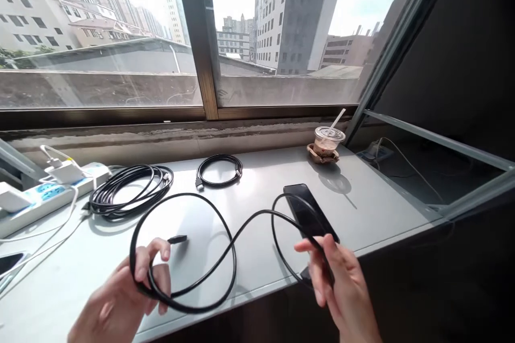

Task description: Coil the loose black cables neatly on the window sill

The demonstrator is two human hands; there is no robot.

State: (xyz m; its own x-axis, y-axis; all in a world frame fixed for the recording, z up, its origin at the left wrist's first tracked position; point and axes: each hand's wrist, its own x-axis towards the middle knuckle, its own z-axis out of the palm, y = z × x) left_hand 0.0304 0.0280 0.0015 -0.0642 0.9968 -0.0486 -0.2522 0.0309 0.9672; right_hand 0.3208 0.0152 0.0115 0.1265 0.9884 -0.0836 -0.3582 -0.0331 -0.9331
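Observation:
A black cable (232, 238) stretches in loose loops between my two hands, above the front of the white table (257, 182). At the lower left, my left hand (132, 284) has its fingers curled round one loop. One plug (177, 239) of the cable shows just beyond those fingers. Toward the right, my right hand (336, 278) pinches the cable between thumb and fingers, with a smaller loop hanging beside it. A dark connector (306, 274) is partly hidden near the right fingers. Behind that hand, a black phone (309, 209) lies on the table.
A large coiled black cable (131, 193) and a smaller coiled cable (219, 171) lie farther back. At left is a power strip (52, 193) with white chargers and wires. A lidded drink cup (326, 142) stands in a cardboard holder near the window. Another phone (12, 263) sits at the left edge.

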